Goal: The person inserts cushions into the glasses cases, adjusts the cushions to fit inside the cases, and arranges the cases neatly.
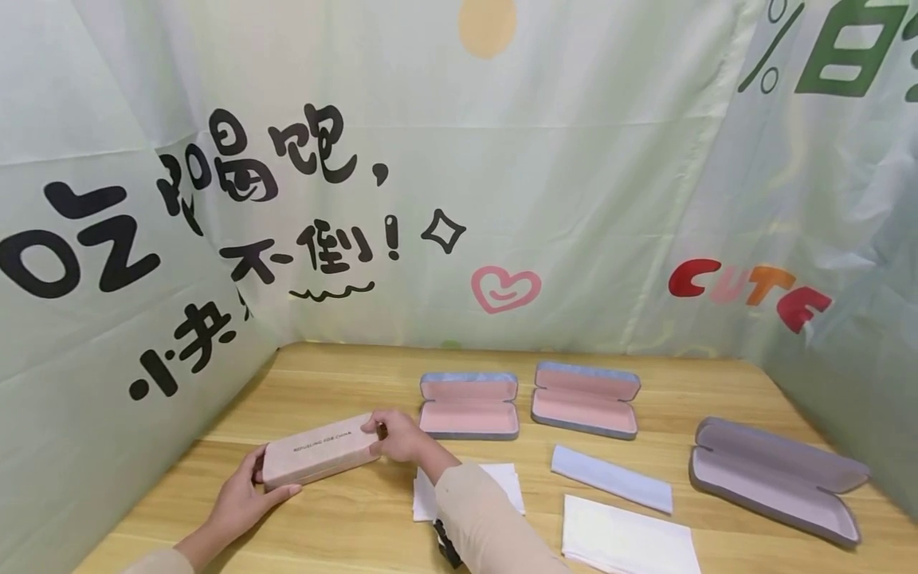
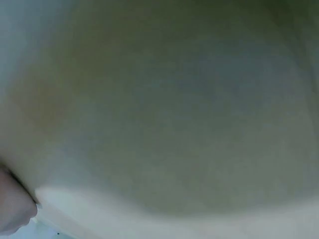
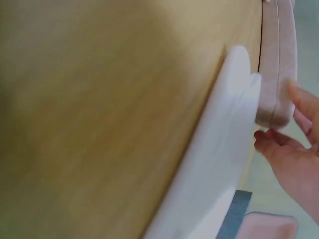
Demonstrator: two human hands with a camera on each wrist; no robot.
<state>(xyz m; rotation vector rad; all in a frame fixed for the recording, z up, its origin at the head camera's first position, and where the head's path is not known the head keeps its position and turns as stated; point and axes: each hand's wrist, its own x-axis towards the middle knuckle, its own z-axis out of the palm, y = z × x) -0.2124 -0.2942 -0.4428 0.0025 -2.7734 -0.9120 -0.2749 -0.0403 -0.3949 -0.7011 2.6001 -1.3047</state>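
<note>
Pink and closed, a long case [image 1: 319, 452] with a line of dark lettering along its top sits between your two hands, at the left of a wooden table [image 1: 344, 530]. Your left hand [image 1: 244, 493] holds the left end, thumb along the front side and fingers bent behind, spread only as wide as the case. Your right hand [image 1: 402, 436] grips the opposite end, its thumb at the top and its fingers curled about the corner. Whether the case rests on the wood or is slightly raised, you cannot tell from these views; the left wrist camera shows mostly blur.

Near your right forearm, whose beige sleeve [image 1: 495, 518] ends in front of a black strap [image 1: 448, 546], lies a folded white cloth [image 1: 512, 485], partly covered by the arm. Two blue cases with pink linings, one left [image 1: 468, 418] and one right [image 1: 584, 410], stand farther back with lids up. Before them lie a pale blue cloth [image 1: 611, 478] and a larger white cloth [image 1: 627, 534]; at far right, a grey case [image 1: 774, 490] has its lid raised. Behind hangs a printed curtain [image 1: 574, 199].
</note>
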